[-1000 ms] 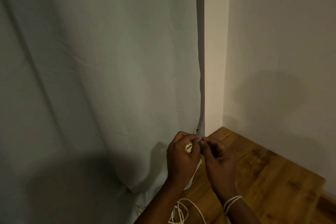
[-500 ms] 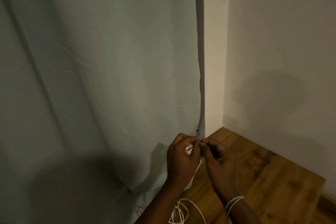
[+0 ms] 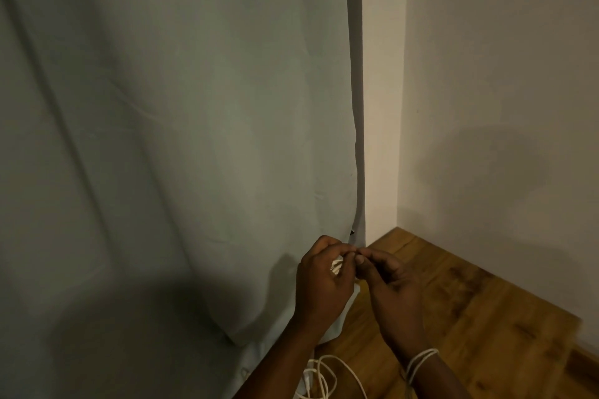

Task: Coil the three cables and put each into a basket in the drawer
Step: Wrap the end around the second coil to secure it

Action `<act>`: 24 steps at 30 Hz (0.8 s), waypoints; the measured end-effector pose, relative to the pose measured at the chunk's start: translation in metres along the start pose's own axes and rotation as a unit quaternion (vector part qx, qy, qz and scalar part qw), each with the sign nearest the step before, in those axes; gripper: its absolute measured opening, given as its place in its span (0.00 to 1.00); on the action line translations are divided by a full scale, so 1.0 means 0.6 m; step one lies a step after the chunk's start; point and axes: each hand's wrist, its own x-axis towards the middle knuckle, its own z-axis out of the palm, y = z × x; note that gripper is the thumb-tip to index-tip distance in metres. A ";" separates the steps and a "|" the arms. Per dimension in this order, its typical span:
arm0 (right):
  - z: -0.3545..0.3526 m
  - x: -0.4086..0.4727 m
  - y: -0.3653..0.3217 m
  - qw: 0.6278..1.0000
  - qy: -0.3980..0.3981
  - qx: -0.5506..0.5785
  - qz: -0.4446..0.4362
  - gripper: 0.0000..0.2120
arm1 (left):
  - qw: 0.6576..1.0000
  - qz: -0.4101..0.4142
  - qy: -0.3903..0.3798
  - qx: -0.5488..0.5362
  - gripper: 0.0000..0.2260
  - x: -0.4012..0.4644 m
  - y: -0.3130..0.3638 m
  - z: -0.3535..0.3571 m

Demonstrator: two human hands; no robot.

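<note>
My left hand point(image 3: 322, 282) grips a small bundle of white cable point(image 3: 336, 266) in its curled fingers, low in the middle of the view. My right hand point(image 3: 387, 285) meets it fingertip to fingertip and pinches the cable's end between thumb and forefinger. Loose loops of white cable point(image 3: 327, 376) lie on the wooden surface below my left forearm. A thin white cord point(image 3: 419, 363) is wound round my right wrist. No drawer or basket is in view.
A pale grey-green curtain point(image 3: 178, 155) hangs across the left and centre, its lower edge reaching the wooden surface point(image 3: 486, 317). A white wall corner point(image 3: 381, 91) and a beige wall point(image 3: 502, 107) close off the right.
Both hands stay together at the same spot; the right fingers have shifted slightly on the cable's end. Nothing else has moved.
</note>
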 end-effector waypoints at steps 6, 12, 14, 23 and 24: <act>-0.008 0.004 -0.007 0.999 -0.029 0.018 0.015 0.08 | 1.000 0.003 -0.006 -0.001 0.04 -0.001 0.000 0.000; -0.021 0.010 0.006 0.998 -0.041 -0.034 0.013 0.07 | 0.999 -0.010 -0.014 -0.031 0.09 -0.012 -0.004 0.006; -0.022 0.012 0.014 0.995 -0.046 -0.087 -0.007 0.06 | 0.999 -0.010 -0.024 -0.033 0.11 -0.014 -0.004 0.009; -0.013 0.015 -0.004 0.978 -0.059 -0.184 -0.082 0.08 | 0.993 -0.034 -0.045 -0.101 0.14 -0.004 0.006 0.000; -0.012 0.016 -0.006 0.978 -0.062 -0.183 -0.079 0.09 | 0.993 -0.035 -0.040 -0.102 0.14 -0.001 0.008 -0.003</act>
